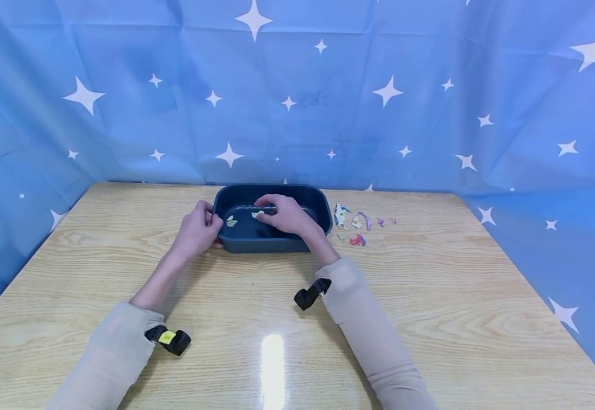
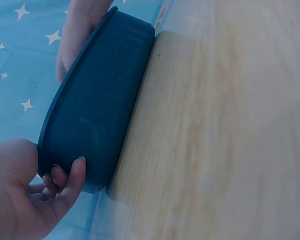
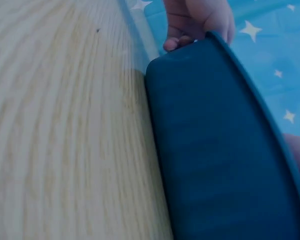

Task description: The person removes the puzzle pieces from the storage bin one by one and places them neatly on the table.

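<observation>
A wide lane is lying open over the near desk point(image 1: 236, 307) between the sleeves point(image 1: 118, 341). The bin point(image 1: 264, 246) is allowing entry only from above; the left fingers point(image 2: 75, 180) are blocking its left end, and the right forearm point(image 1: 321, 250) is crossing its near rim. Scraps point(image 1: 357, 240) are crowding its right side, the curtain point(image 1: 297, 131) is closing the far side, and the desk farther right is offering room.

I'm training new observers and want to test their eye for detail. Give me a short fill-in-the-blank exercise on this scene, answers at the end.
1. The left grip holds one end of the bin while the ____ grip reaches inside.
2. The label on the left sleeve's black device is ____.
3. The blue backdrop is patterned with white ____.

Missing words: right; yellow; stars.
</observation>
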`<state>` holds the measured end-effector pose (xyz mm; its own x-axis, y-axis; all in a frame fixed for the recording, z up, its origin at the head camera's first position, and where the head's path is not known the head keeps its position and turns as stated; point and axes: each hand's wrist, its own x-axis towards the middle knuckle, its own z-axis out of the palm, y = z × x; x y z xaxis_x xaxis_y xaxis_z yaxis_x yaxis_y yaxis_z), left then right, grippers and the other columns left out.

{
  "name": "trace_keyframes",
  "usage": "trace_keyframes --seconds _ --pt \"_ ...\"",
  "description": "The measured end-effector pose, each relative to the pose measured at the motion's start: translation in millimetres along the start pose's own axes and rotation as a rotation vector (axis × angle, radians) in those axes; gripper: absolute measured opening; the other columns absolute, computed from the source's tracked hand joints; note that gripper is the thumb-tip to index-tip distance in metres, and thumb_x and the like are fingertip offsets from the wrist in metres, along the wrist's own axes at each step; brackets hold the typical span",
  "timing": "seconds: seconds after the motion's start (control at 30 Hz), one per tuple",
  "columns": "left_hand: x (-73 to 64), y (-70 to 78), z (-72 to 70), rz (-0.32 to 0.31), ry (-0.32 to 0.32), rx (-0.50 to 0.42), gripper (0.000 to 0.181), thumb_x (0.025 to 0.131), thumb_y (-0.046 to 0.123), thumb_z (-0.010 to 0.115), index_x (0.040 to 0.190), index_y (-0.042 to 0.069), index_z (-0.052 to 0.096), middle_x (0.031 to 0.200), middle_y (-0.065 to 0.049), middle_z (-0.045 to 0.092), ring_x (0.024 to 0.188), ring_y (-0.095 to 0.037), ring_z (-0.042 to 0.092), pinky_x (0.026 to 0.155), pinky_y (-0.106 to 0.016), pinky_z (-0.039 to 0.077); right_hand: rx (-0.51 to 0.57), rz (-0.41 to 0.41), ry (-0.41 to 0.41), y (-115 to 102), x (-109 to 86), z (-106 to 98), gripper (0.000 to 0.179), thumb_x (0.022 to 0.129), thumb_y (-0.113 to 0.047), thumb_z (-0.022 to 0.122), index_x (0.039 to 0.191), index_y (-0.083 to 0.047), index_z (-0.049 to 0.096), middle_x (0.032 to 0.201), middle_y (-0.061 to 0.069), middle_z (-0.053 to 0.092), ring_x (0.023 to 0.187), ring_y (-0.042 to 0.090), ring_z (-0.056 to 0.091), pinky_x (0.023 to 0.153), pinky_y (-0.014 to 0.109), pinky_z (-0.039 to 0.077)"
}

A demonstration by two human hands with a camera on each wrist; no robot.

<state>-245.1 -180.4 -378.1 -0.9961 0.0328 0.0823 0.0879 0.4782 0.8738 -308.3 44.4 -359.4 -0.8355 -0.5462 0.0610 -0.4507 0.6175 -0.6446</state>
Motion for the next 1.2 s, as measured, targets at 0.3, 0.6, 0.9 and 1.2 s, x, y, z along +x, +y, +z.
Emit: trace_keyframes --seconds 0.3,0.6,0.9,1.2 --pt "-0.6 -0.6 -1.1 0.012 -0.001 -0.008 0.029 0.099 0.007 0.044 0.122 -0.011 0.046 0.083 -0.014 0.054 0.056 -0.022 0.068 0.057 -0.033 0.064 -0.155 0.002 -0.163 2.7 4.8 0.8 0.043 0.102 -0.015 0.061 0.143 -0.007 0.056 0.146 0.013 0.053 0.126 0.026 0.056 0.110 0.039 0.046" --pt "-1.0 -1.2 -0.8 0.006 -0.003 -0.005 0.029 0.099 0.007 0.044 0.122 -0.011 0.046 0.083 -0.014 0.054 0.057 -0.025 0.069 0.057 -0.035 0.064 -0.151 -0.030 -0.197 5.4 5.8 3.7 0.045 0.099 -0.010 0.064 0.143 -0.006 0.056 0.144 0.012 0.054 0.109 0.026 0.065 0.098 0.035 0.055" --pt "-0.3 -0.2 -0.9 0.011 0.005 -0.008 0.029 0.099 0.007 0.044 0.121 -0.011 0.046 0.082 -0.013 0.053 0.055 -0.022 0.069 0.057 -0.035 0.064 -0.134 0.012 -0.189 2.7 6.7 4.5 0.045 0.098 -0.006 0.065 0.142 -0.007 0.057 0.130 0.011 0.061 0.097 0.023 0.064 0.089 0.033 0.056" --pt "-0.9 0.1 -0.6 0.006 -0.001 -0.003 0.029 0.099 0.007 0.044 0.122 -0.011 0.046 0.082 -0.013 0.053 0.056 -0.023 0.069 0.058 -0.035 0.064 -0.106 0.104 -0.197 2.3 6.5 4.8 0.025 0.096 -0.002 0.066 0.120 -0.006 0.069 0.104 0.008 0.066 0.096 0.021 0.059 0.084 0.029 0.055"
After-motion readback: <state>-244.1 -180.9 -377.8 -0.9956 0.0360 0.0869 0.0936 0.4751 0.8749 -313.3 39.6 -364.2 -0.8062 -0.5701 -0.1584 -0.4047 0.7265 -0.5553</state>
